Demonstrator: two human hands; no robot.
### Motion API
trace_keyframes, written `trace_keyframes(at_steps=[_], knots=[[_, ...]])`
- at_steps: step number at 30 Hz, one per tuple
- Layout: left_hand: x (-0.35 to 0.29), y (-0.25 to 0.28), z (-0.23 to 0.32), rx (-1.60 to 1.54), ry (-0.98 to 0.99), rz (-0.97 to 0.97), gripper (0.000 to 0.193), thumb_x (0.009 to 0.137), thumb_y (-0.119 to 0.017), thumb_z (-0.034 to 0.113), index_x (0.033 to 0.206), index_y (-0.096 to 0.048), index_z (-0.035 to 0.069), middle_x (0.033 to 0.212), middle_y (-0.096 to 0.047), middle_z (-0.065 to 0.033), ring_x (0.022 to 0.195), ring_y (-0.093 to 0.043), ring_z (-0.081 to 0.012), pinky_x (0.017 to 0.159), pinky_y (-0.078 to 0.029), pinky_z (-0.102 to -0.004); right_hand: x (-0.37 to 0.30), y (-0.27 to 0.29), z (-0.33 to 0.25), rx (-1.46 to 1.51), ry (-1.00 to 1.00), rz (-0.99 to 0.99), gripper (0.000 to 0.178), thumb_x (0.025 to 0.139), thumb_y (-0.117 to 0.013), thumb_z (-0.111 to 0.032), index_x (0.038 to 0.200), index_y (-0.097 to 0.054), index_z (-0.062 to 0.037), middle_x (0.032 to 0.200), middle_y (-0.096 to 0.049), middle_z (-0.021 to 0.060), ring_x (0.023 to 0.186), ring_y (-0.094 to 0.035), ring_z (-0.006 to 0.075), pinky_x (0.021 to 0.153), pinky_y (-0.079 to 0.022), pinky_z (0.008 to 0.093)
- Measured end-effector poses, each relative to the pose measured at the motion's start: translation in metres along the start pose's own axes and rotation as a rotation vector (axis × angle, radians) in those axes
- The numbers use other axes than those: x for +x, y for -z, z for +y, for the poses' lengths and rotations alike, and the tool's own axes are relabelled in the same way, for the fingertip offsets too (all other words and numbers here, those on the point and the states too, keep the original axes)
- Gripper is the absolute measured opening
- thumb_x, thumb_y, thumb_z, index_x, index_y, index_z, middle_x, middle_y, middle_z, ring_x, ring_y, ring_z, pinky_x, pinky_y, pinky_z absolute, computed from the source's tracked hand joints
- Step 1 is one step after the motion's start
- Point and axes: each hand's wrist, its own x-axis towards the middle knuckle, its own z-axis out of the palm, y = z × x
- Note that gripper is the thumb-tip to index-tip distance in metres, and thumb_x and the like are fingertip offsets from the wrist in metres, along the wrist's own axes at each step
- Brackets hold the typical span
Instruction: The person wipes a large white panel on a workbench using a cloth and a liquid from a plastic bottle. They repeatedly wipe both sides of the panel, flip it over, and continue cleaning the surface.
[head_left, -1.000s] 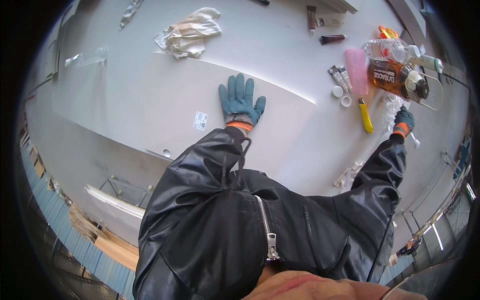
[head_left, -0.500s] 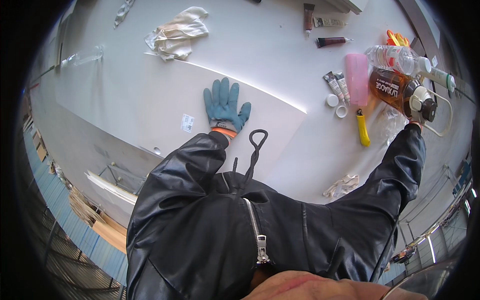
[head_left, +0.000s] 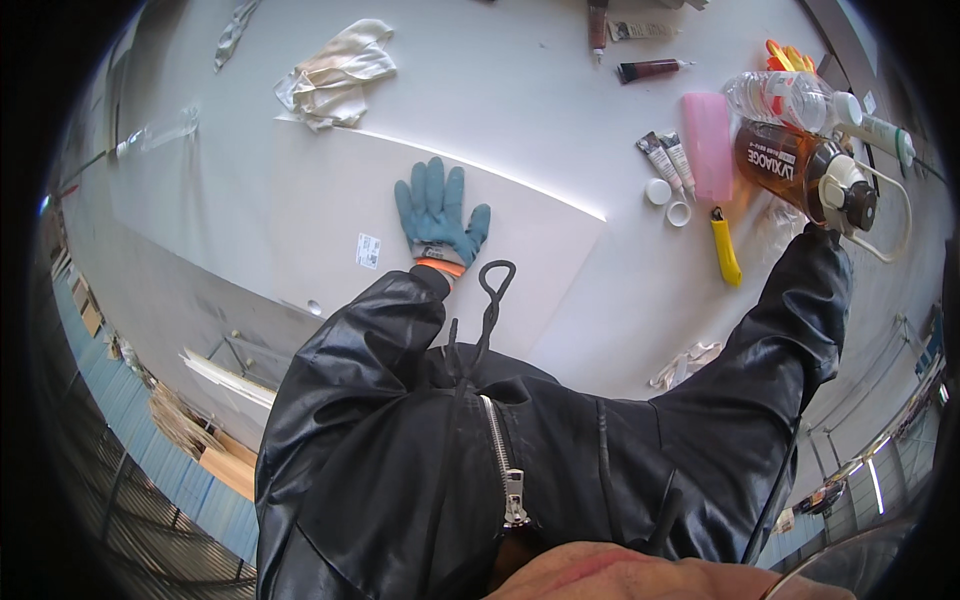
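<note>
My left hand [head_left: 436, 212], in a blue-grey coated work glove with an orange cuff, lies flat on a pale panel [head_left: 520, 235] with its fingers spread. A small white label [head_left: 368, 250] is on the panel beside it. My right sleeve [head_left: 805, 285] reaches out to the right and ends at an amber drink bottle [head_left: 775, 165] with a white and black lid and a loop handle. The lid and cuff hide my right hand, so whether it touches the bottle cannot be seen. A yellow utility knife [head_left: 725, 252] lies to the left of that sleeve.
A crumpled white cloth [head_left: 342, 75] lies at the panel's far edge. On the right are a pink case [head_left: 708, 145], a clear water bottle [head_left: 775, 98], several small tubes [head_left: 650, 70] and round white caps [head_left: 657, 191]. A whitish glove or cloth [head_left: 685, 365] lies near my right arm.
The whole view has shifted slightly, so the table things appear a little further left and up. My left hand stays flat on the panel; my right cuff now covers the bare wrist glimpsed before.
</note>
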Motion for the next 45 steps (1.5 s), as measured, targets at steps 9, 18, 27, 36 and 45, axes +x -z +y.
trace_keyframes(at_steps=[9, 18, 27, 36, 45], knots=[[-0.003, 0.000, 0.000, 0.011, 0.001, 0.012, 0.070, 0.087, -0.065, 0.047, 0.144, -0.054, 0.007, 0.159, -0.037, -0.0176, 0.149, -0.028, -0.0416, 0.122, -0.013, -0.0633, -0.062, 0.022, -0.006, 0.877, -0.073, 0.184, 0.037, 0.095, -0.064, -0.044, 0.097, -0.068, -0.0072, 0.076, -0.065, 0.0015, 0.061, -0.054, 0.0164, 0.056, -0.044, 0.0304], [-0.001, 0.002, 0.001, 0.006, -0.007, 0.018, 0.071, 0.087, -0.064, 0.048, 0.144, -0.053, 0.007, 0.158, -0.037, -0.0187, 0.148, -0.029, -0.0425, 0.121, -0.013, -0.0642, -0.310, 0.086, -0.115, 1.184, -0.027, 0.525, 0.039, 0.102, -0.056, -0.035, 0.089, -0.067, -0.0005, 0.065, -0.057, 0.0042, 0.051, -0.048, 0.0129, 0.047, -0.039, 0.0243], [0.004, 0.005, 0.005, -0.002, -0.017, 0.019, 0.069, 0.087, -0.067, 0.043, 0.144, -0.053, 0.006, 0.157, -0.040, -0.0190, 0.148, -0.031, -0.0412, 0.122, -0.017, -0.0615, -0.354, 0.000, -0.270, 0.419, 1.144, 0.000, 0.027, 0.087, -0.063, -0.004, 0.113, -0.069, -0.0094, 0.102, -0.070, 0.0140, 0.095, -0.067, 0.0359, 0.084, -0.055, 0.0406], [0.001, 0.002, 0.002, -0.042, -0.009, 0.046, 0.069, 0.087, -0.067, 0.043, 0.144, -0.053, 0.007, 0.157, -0.040, -0.0194, 0.148, -0.031, -0.0417, 0.122, -0.016, -0.0619, -0.299, -0.032, -0.341, -0.362, 1.529, -0.180, 0.054, 0.084, -0.064, -0.025, 0.137, -0.056, -0.0181, 0.155, -0.043, 0.0110, 0.138, -0.044, 0.0357, 0.104, -0.044, 0.0563], [-0.002, -0.003, -0.001, 0.032, -0.016, 0.021, 0.071, 0.087, -0.064, 0.050, 0.145, -0.052, 0.010, 0.159, -0.037, -0.0168, 0.148, -0.030, -0.0421, 0.121, -0.015, -0.0644, -0.285, -0.023, -0.347, -0.550, 1.328, -0.245, 0.026, 0.087, -0.067, -0.028, 0.107, -0.073, -0.0121, 0.115, -0.071, 0.0154, 0.104, -0.069, 0.0335, 0.087, -0.056, 0.0442]])
